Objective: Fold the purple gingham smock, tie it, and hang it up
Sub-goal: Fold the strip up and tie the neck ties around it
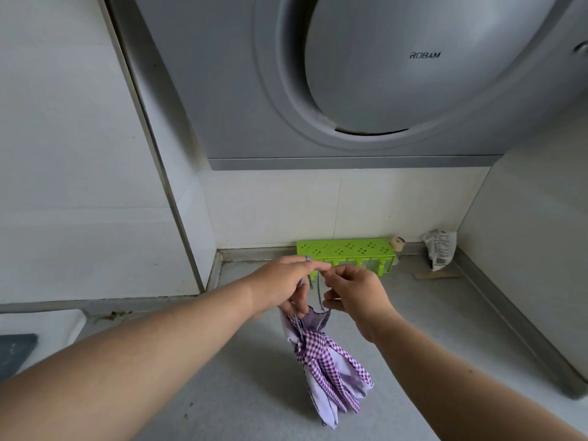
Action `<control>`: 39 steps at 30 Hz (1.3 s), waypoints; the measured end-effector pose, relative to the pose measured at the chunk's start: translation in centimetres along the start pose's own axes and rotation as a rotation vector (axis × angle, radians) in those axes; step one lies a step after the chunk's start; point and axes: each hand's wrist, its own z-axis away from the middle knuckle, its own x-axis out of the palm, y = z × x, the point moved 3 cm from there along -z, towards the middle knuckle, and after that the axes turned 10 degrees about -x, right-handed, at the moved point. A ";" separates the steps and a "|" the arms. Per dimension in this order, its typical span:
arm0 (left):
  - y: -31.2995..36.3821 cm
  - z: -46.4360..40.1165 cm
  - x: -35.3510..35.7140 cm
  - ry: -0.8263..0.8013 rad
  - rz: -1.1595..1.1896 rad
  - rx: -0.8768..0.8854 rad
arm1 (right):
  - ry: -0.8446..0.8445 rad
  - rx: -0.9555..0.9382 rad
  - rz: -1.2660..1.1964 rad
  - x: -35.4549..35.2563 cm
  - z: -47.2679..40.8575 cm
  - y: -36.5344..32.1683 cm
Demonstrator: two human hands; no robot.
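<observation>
Both hands meet just in front of a green hook rack (pixel 346 252) that stands at the back of the grey worktop (pixel 241 393), against the white tiled wall (pixel 273 211). The left hand (pixel 280 286) has its grip pressed together on a thin blue-grey cord (pixel 319 292): thumb and forefinger pinch the cord at the top, level with the rack's lower edge, and the lower fingers curl round the strand where it drops toward the cloth. The right hand (pixel 354 294), just beside it and almost touching fingertip to fingertip, also pinches — its forefinger and thumb close on the same cord near the rack's hooks, and its lower fingers curl in at the neck of the bundle. The purple gingham smock (pixel 327 367) hangs directly below both grips, gathered into a narrow folded bundle, with a gingham tie knotted round it a little under the hands; its loose ends fan out downward, toward the near side of the worktop, and whether they touch the surface cannot be told. Above the hands a grey range hood (pixel 366 78) with a round panel fills the upper view. Beyond the right hand, in the far corner, a crumpled packet (pixel 440 251) leans against the wall, with a small pale object (pixel 397 242) just past the rack's end.
</observation>
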 end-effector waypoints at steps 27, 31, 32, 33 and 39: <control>0.5 -0.6 -0.3 -0.035 -0.008 0.020 | 0.058 -0.031 0.074 -1.3 -0.1 -0.3; 0.8 -0.7 -0.5 -0.007 0.000 0.048 | -0.013 -0.056 0.128 -1.0 -0.2 -0.9; 0.9 -0.7 -0.5 -0.003 -0.011 0.063 | -0.049 -0.062 0.146 -0.8 -0.1 -1.1; 1.0 -0.8 -0.6 0.009 -0.037 0.089 | -0.096 -0.069 0.165 -0.6 0.0 -1.3; 0.6 -1.7 -0.8 0.013 -0.259 0.215 | -0.305 -0.153 0.248 0.8 0.9 -1.7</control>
